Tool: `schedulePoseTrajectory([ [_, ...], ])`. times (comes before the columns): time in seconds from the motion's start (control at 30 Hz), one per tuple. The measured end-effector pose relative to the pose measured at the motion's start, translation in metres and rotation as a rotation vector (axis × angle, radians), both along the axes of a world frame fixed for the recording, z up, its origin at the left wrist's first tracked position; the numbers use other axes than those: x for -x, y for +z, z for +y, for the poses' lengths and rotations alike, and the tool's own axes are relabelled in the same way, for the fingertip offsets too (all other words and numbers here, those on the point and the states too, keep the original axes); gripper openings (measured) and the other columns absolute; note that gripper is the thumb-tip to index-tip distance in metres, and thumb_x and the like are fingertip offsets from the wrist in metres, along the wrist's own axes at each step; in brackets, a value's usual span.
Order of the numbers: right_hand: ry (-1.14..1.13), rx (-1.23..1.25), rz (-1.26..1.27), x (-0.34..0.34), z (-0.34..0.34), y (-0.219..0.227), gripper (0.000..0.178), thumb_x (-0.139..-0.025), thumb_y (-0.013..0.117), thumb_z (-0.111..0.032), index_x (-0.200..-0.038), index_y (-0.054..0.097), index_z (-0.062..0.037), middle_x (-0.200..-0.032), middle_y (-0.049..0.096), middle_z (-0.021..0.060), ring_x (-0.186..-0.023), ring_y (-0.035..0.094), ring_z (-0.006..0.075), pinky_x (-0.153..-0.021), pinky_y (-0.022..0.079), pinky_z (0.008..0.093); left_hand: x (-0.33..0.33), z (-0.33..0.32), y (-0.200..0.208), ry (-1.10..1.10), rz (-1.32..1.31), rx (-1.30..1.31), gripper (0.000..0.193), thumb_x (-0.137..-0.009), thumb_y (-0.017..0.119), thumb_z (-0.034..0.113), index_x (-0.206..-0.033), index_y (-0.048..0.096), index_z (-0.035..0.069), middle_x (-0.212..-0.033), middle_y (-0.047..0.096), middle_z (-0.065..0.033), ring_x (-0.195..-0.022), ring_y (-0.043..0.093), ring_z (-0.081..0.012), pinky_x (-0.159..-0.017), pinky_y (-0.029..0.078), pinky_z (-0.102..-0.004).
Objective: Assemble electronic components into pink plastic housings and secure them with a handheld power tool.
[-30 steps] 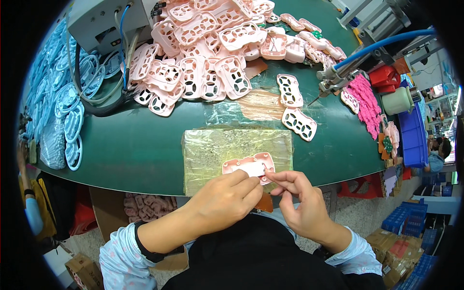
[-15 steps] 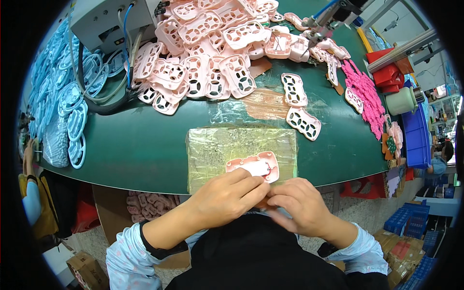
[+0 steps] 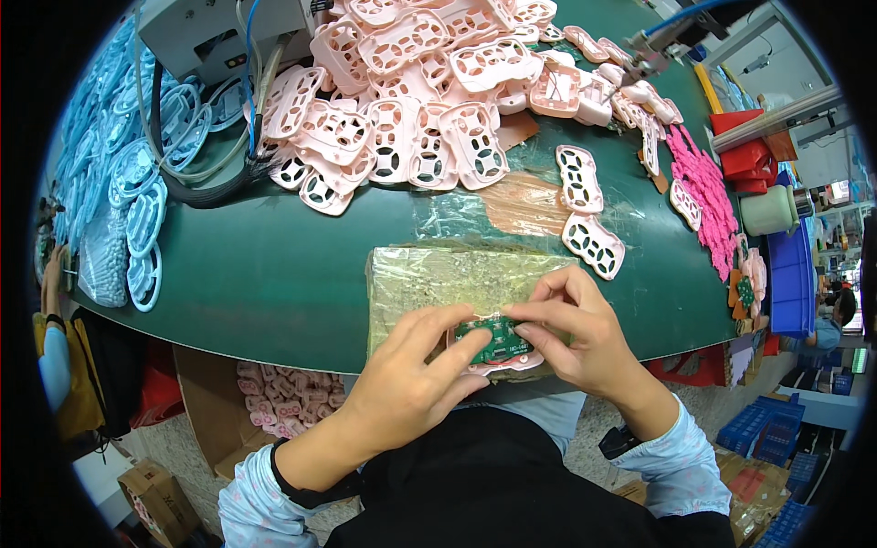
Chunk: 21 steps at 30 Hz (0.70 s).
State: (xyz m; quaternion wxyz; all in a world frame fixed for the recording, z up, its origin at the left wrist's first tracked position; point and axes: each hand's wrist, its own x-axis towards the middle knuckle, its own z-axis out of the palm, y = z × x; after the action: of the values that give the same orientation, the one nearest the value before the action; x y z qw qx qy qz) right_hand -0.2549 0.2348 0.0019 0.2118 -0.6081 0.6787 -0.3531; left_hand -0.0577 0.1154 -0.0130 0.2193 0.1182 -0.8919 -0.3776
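A green circuit board (image 3: 501,345) lies in or just over a pale pink plastic shell (image 3: 513,365), close to the near edge of the work mat. My left hand (image 3: 413,365) grips the shell's left side, its thumb reaching over the board. On the right, my right hand (image 3: 577,336) has its thumb and forefinger closed at the board's right edge. A red wire shows along the near side of the board. My fingers hide both ends of the shell. Beneath is a yellowish, plastic-wrapped mat (image 3: 429,272).
Pink perforated covers (image 3: 402,137) are heaped at the back, with two loose pink covers (image 3: 592,245) nearer. Light-blue parts (image 3: 142,215) pile up at left beside a grey machine (image 3: 219,41) with cables. Bright-pink parts (image 3: 703,196) and a blue bin (image 3: 789,274) are at right.
My hands have moved apart and forward over the mat. The green circuit board now shows at the pink shell, whose inside was uncovered before. The view has shifted slightly.
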Motion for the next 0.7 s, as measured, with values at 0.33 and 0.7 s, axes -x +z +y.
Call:
schedulePoseTrajectory([
  [0.33, -0.144, -0.089, -0.1, -0.007, 0.005, -0.001, 0.023, -0.076, 0.074, -0.005, -0.098, 0.068, -0.0069, -0.09, 0.053, 0.0069, -0.077, 0.054, 0.0204, -0.067, 0.045, 0.0304, 0.001, 0.005, 0.0, -0.027, 0.049, 0.178, 0.046, -0.068, 0.079, 0.011, -0.111, 0.065, 0.002, -0.117, 0.06, -0.015, -0.099, 0.061, -0.0297, -0.081, 0.052, -0.0379],
  [0.7, -0.527, 0.707, 0.219, 0.064, 0.015, 0.089, 0.039, -0.098, 0.053, -0.016, -0.128, 0.047, 0.0083, -0.106, 0.061, 0.0165, -0.086, 0.059, 0.016, -0.075, 0.05, 0.0285, 0.008, 0.017, 0.009, -0.154, -0.04, 0.468, 0.041, -0.072, 0.064, 0.01, -0.112, 0.066, 0.001, -0.111, 0.06, -0.0138, -0.103, 0.059, -0.0281, -0.088, 0.053, -0.0382],
])
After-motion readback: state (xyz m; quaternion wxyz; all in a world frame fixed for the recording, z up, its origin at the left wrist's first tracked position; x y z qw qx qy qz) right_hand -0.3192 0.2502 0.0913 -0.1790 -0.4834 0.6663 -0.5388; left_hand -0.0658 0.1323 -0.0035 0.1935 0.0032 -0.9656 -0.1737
